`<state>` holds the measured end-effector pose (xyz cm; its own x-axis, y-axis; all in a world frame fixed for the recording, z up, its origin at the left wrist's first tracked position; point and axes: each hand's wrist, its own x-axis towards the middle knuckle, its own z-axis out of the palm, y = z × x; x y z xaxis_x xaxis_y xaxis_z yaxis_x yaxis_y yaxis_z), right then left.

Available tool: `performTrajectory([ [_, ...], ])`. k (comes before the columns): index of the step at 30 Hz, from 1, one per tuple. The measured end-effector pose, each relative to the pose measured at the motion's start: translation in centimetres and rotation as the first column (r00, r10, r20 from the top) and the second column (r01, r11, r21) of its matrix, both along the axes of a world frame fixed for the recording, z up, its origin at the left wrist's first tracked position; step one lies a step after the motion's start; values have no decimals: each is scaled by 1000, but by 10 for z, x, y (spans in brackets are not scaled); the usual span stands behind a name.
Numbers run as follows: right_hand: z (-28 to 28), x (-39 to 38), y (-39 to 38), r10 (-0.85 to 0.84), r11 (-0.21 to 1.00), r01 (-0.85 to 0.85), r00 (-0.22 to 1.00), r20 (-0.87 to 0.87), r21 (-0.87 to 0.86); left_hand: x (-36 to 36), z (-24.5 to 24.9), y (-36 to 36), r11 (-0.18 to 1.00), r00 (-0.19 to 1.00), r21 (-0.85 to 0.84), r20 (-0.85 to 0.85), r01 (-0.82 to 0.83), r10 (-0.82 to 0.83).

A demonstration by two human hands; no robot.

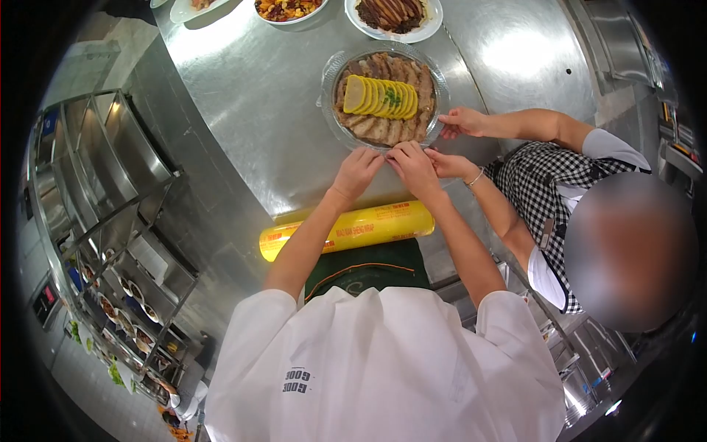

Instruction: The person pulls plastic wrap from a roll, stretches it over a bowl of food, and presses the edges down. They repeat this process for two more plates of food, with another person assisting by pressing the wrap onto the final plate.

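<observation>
A round dish (pixel 430 135) of sliced meat (pixel 378 65), topped with a row of lemon slices (pixel 368 97) and some green garnish, sits on the steel table with clear film around its rim. At its near edge, my left hand (pixel 359 171) and my right hand (pixel 412 163) pinch the film side by side, fingers closed. A co-worker's two hands touch the dish's right side, close to my right hand. Below my hands lies a yellow roll of cling film (pixel 368 227), partly behind my forearms.
Plates of food stand at the table's far edge, among them a plate of dark sliced meat (pixel 390 13). The co-worker in a checkered apron (pixel 524 177) is at the right. Metal shelves (pixel 110 184) with dishes stand at the left.
</observation>
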<state>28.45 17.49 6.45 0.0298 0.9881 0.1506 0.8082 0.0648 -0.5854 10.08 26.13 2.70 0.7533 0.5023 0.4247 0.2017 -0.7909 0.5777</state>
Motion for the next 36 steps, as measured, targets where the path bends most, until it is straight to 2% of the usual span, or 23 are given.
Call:
performTrajectory([
  [6,-7,-1,-5,33,999,-33,995,93,-2,-2,2,1,997,999,67,-40,37,-34],
  [8,-9,0,-6,90,995,-98,977,194,33,-3,-2,4,987,994,125,-57,101,-94],
  [9,-9,0,-5,91,994,-100,977,193,33,-3,-2,5,987,994,125,-58,99,-93],
  [11,-8,0,-6,126,988,-146,942,312,41,-2,-3,4,984,996,156,-51,87,-79],
  [14,-13,-2,-8,169,984,-175,899,405,-23,-1,-4,7,982,991,148,-74,117,-107],
  [15,-14,-2,-8,169,984,-174,899,404,-24,-2,-5,6,982,991,147,-75,118,-108],
  [17,-17,-2,-7,134,979,-185,904,407,88,-3,-6,7,981,992,150,-50,122,-116],
  [21,-9,-3,-10,138,982,-178,898,417,57,-3,-5,7,974,995,206,0,97,-99],
  [23,-1,-9,-13,89,993,-108,951,296,50,-3,-8,5,972,997,221,-3,79,-80],
  [24,-1,-17,-15,88,993,-107,950,299,48,-2,-11,5,972,997,219,0,80,-82],
  [25,-5,-30,-17,-188,979,190,982,33,-75,-2,-13,5,972,996,220,-13,86,-85],
  [26,-10,-42,-16,-476,867,423,859,-189,-265,-2,-16,6,971,996,221,-27,92,-88],
  [27,-18,-51,-13,-477,867,423,859,-189,-265,-1,-15,6,971,996,221,-28,92,-88],
  [28,-25,-61,-8,-767,639,595,444,-464,-488,-1,-14,6,973,996,214,-35,83,-77],
  [29,-30,-66,-5,-840,381,559,-124,-528,-737,0,-11,7,975,997,209,-41,73,-66],
  [30,-26,-68,0,-839,381,560,-125,-529,-736,1,-9,7,975,997,209,-40,74,-67],
  [32,-19,-70,9,-669,461,412,-421,-613,-786,2,-4,8,982,997,170,-38,77,-72],
  [33,-26,-72,8,-668,463,411,-421,-614,-785,2,-4,9,982,997,173,-38,77,-71],
  [35,-47,-73,2,-660,509,503,-292,-692,-698,4,-5,9,982,998,179,-24,63,-60],
  [36,-43,-71,3,-660,509,505,-291,-693,-697,4,-3,9,982,998,179,-21,63,-60],
])
